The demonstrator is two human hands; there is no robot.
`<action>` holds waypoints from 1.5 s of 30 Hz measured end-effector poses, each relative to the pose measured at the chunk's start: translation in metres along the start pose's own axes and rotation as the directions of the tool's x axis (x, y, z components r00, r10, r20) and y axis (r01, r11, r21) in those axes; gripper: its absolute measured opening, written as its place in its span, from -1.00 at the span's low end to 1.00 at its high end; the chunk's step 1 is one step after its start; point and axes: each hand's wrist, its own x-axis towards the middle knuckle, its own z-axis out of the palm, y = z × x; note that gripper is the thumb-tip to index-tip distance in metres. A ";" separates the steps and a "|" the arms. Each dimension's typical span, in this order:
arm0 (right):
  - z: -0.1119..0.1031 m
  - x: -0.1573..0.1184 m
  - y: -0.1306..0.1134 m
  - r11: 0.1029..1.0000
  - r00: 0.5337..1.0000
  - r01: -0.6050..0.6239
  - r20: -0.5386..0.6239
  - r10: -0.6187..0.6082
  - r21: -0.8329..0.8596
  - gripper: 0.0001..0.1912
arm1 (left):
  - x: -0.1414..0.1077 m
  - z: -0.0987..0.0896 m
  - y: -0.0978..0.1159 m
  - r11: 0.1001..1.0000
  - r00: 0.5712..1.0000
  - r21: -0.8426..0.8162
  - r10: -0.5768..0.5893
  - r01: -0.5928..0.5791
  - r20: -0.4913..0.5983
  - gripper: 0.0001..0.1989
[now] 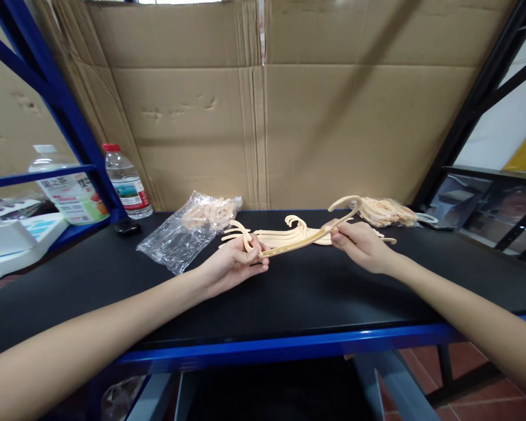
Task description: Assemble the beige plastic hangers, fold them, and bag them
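My left hand (239,263) pinches the left end of a cream plastic clothes hanger (296,244). My right hand (363,247) grips the same hanger farther right, thumb and fingers closed on it. The hanger is held slightly tilted above the black table, its right side higher, with a curved piece rising past my right hand and another beside my left thumb. Just behind it lies a stack of similar hangers (276,237), their hooks (296,221) pointing up; the held hanger and my hands partly cover them.
A clear plastic bag (169,241) with cream pieces lies back left; another bundle of cream pieces (388,211) lies back right. A red-capped water bottle (127,184) and a small black object (127,227) stand near the blue frame (81,126). Cardboard (193,128) walls the back of the black table (284,310).
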 end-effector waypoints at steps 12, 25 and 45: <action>0.009 -0.003 -0.013 0.998 0.997 0.061 -0.051 -0.060 0.007 -0.71 | 0.002 -0.002 -0.002 0.995 0.994 0.036 0.090 -0.088 -0.067 -0.72; 0.015 0.002 -0.026 0.942 0.977 -0.196 -0.032 0.213 0.270 -0.84 | 0.003 -0.004 -0.007 0.982 0.956 0.064 0.189 -0.179 -0.226 -0.73; 0.034 0.003 0.007 0.977 0.975 -0.188 0.099 0.198 -0.101 -0.79 | -0.029 0.023 -0.010 0.068 0.816 0.814 0.059 -0.577 0.574 -0.74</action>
